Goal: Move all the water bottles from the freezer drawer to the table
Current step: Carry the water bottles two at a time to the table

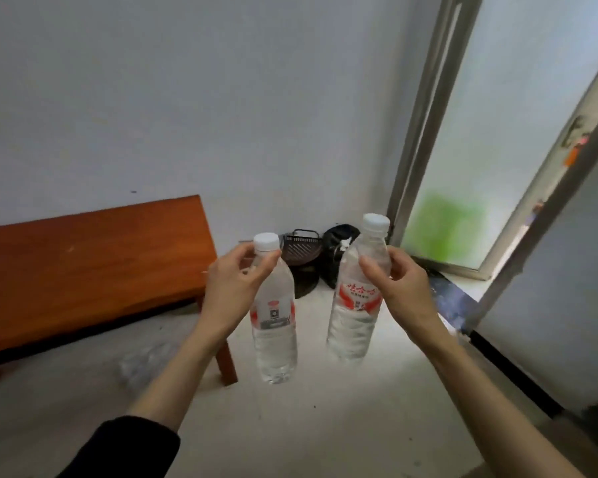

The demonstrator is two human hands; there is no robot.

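a low orange-brown wooden desk sits at left, a black slatted basket in the centre corner. each hand's grip clasps a clear plastic water bottle's neck mid-frame above the floor: left hand on left bottle, right hand on right bottle.

Clear bottles with red-white labels, white caps; orange-brown table.
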